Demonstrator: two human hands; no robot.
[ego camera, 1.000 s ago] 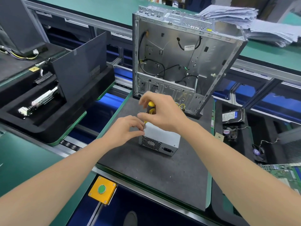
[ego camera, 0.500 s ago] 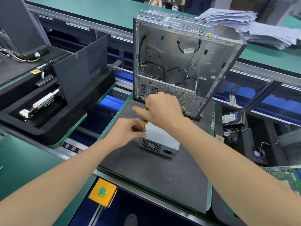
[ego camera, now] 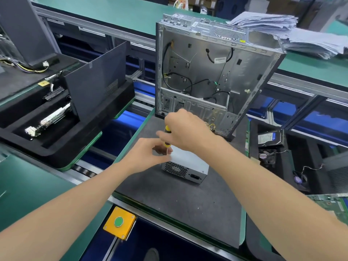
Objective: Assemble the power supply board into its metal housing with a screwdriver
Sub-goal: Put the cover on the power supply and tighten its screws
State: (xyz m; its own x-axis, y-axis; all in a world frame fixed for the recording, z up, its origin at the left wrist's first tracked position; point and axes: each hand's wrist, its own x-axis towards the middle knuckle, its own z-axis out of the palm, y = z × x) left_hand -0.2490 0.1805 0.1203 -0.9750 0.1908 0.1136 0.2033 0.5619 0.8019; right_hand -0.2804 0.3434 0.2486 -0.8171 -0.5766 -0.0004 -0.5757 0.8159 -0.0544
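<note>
1. Carrying the silver box-shaped metal power supply housing (ego camera: 188, 162) near its middle, the single dark grey matted counter (ego camera: 188, 213) shows no clamp. A hard sideways push could make the housing skid.
2. One open bare-steel computer case (ego camera: 216, 72) stands upright just behind the housing, with loose black cables (ego camera: 177, 85) hanging inside. A knock from an arm could probably rock it.
3. The one housing lies flat, its mesh fan grille (ego camera: 176, 168) facing the person. The board inside is hidden, so I cannot tell whether it is seated.
4. Two hands work at the housing's upper left edge. The right hand (ego camera: 186, 131) is wrapped round the handle of the yellow-and-black screwdriver (ego camera: 167, 129). The left hand (ego camera: 146, 155) pinches its thin shaft low down. Whether a screw sits under the tip is hidden.
5. That one screwdriver stands nearly upright over the same edge. If it tilts or is pressed unevenly, the tip could slip out. That would strip the screw head or jab the left fingertips beside it.
</note>
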